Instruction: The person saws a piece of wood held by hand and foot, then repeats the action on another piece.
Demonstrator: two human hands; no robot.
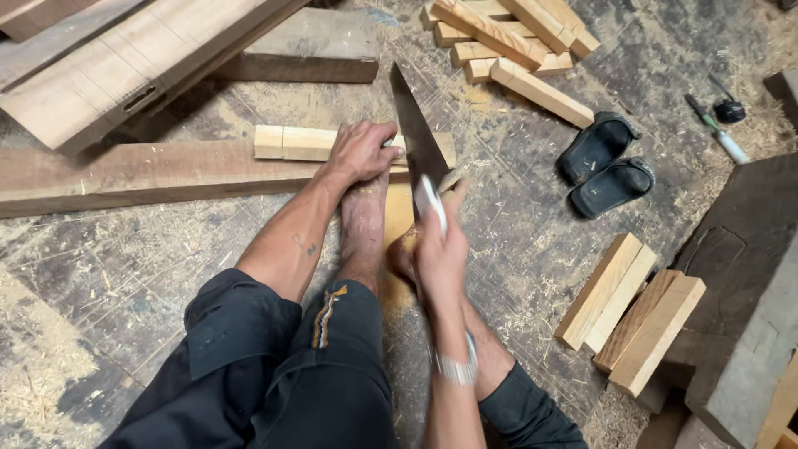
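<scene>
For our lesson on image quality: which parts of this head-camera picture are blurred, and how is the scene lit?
Head view: the right hand and the saw handle are slightly motion-blurred; the left hand, wood block and black sandals look sharp; the light is soft and even, with faint shadows and no glare.

There are no packages, labels, signs or screens to see here. The view shows only wood, tools, shoes and sawdust on the floor, and none of these has a label on it.
</scene>
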